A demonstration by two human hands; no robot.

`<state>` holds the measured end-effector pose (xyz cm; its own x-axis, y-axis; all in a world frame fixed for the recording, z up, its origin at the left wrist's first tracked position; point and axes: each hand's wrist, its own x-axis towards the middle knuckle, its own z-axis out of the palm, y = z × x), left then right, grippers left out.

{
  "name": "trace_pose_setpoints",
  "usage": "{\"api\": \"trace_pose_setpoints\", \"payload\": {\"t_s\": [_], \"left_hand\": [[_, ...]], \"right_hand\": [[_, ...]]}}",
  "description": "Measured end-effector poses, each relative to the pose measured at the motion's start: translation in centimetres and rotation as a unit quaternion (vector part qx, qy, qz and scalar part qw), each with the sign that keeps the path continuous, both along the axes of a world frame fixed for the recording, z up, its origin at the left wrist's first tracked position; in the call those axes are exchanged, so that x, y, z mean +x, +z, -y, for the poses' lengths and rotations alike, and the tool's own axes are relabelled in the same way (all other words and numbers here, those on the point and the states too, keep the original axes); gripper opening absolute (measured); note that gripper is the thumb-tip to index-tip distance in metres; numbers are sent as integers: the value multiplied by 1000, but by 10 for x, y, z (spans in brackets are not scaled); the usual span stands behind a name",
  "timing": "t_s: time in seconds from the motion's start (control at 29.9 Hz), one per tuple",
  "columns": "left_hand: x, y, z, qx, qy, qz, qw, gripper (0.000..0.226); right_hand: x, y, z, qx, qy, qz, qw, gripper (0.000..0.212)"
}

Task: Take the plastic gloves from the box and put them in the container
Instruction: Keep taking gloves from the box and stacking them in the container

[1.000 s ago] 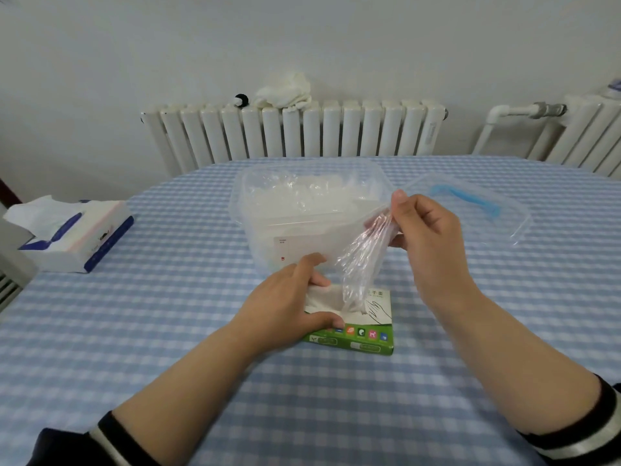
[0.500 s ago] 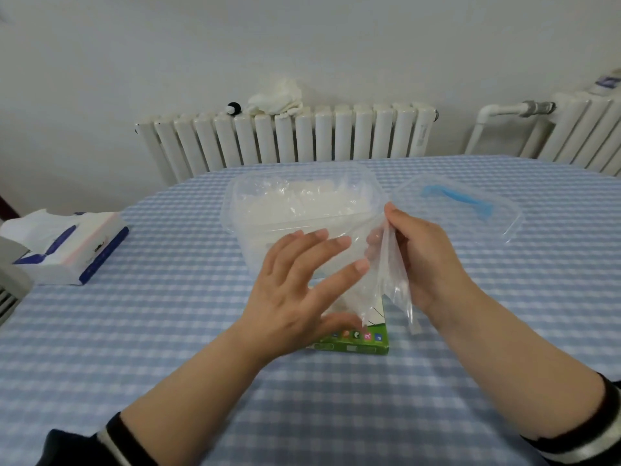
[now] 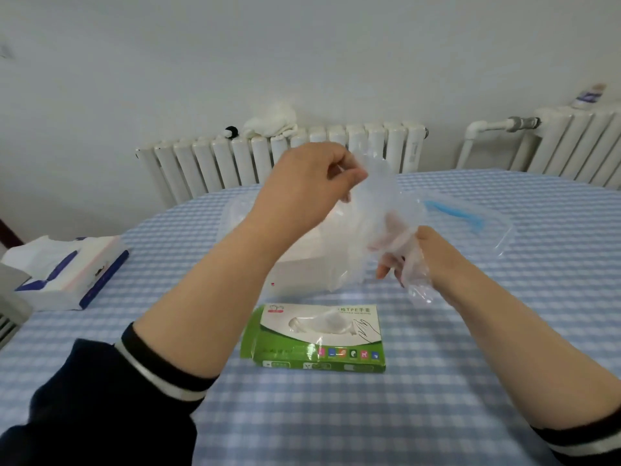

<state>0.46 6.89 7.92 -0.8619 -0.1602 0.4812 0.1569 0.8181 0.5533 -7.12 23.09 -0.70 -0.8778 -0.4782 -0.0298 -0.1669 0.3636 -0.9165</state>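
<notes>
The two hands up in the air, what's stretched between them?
In the head view, a clear plastic glove stretches between them. The left hand pinches its top, and the right hand grips its lower end, above the container.

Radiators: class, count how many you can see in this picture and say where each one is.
3. One radiator stands against the far wall behind the table, a second radiator at the right edge, and part of a third radiator shows at the left edge. Others may lie outside view.
</notes>
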Motion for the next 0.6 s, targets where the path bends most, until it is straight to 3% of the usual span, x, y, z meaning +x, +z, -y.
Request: {"api": "trace_pose_setpoints", "payload": {"t_s": [0.07,0.1,0.17,0.23,0.3,0.47,0.6], "left_hand": [[-16,7,9,28,11,41,999,12],[-22,7,15,40,24,58,997,12],[-31,5,28,52,57,81,994,17],[-36,-1,41,54,92,89,990,21],[-39,-11,55,42,135,87,986,21],[-36,-32,85,-85,244,98,961,16],[-27,-42,98,-185,268,94,941,11]], "right_hand": [[-3,2,-4,-82,-89,-107,987,29],[2,5,-6,-163,-136,-170,962,23],[15,14,-8,-303,-167,-330,878,15],[30,20,-8,-330,-98,-471,812,14],[42,21,1,-272,-14,-528,804,17],[30,20,46,-6,100,-399,911,36],[-4,29,83,245,190,-300,902,52]]}}
